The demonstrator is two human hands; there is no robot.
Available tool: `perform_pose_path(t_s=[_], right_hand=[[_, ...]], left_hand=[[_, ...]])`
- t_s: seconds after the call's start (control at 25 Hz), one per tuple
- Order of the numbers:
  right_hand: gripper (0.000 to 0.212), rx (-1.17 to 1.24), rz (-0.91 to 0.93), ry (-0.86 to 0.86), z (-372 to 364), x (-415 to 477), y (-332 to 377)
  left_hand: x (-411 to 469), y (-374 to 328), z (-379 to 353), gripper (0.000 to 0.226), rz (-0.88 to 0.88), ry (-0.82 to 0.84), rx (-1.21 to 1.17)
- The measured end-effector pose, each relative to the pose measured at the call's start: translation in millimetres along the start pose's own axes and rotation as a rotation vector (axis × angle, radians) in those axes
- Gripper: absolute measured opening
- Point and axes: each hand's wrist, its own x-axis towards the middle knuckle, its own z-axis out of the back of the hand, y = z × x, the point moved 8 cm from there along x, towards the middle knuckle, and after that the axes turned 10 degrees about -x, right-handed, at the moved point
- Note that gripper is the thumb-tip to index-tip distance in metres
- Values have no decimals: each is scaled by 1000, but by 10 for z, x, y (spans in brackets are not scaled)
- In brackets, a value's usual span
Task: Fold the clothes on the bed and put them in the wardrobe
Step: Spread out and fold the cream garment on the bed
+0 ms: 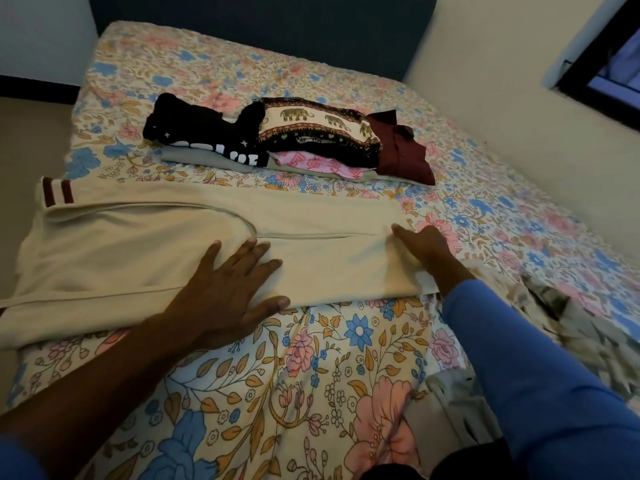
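A beige garment (145,244) with dark red stripes at one end lies folded lengthwise across the near part of the bed. My left hand (228,285) presses flat on its middle, fingers spread and straight. My right hand (424,245) rests at the garment's right end, index finger stretched along the cloth; whether the other fingers pinch the edge is hidden. Behind it lies a pile of folded clothes: a black printed top (194,133), an elephant-print piece (318,129), a pink patterned piece (322,164) and a maroon shirt (405,150).
The bed carries a floral sheet (311,358). A rumpled grey-patterned cloth (568,323) lies at the right near my blue sleeve. A dark headboard (263,22) stands at the far end, a wall with a dark window frame (602,71) on the right, floor on the left.
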Motion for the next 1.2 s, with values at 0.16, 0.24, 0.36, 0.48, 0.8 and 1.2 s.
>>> perform_pose_path(t_s=[0.16, 0.24, 0.36, 0.48, 0.8, 1.2], right_hand=[[83, 251, -29, 93, 12, 43, 72], [80, 378, -41, 110, 93, -57, 197], [40, 410, 125, -18, 383, -349, 704], [23, 472, 348, 24, 364, -961, 1473], [38, 15, 589, 158, -1342, -2340, 2985], [66, -93, 174, -39, -816, -1656, 1832]], left_hand=[[-21, 99, 42, 106, 40, 2, 6], [-47, 126, 88, 107, 27, -36, -38], [-76, 339, 286, 94, 69, -166, -235], [-191, 598, 584, 78, 142, -351, -469], [-503, 1253, 702, 63, 532, -453, -1017], [-587, 1160, 718, 57, 546, -334, -597]])
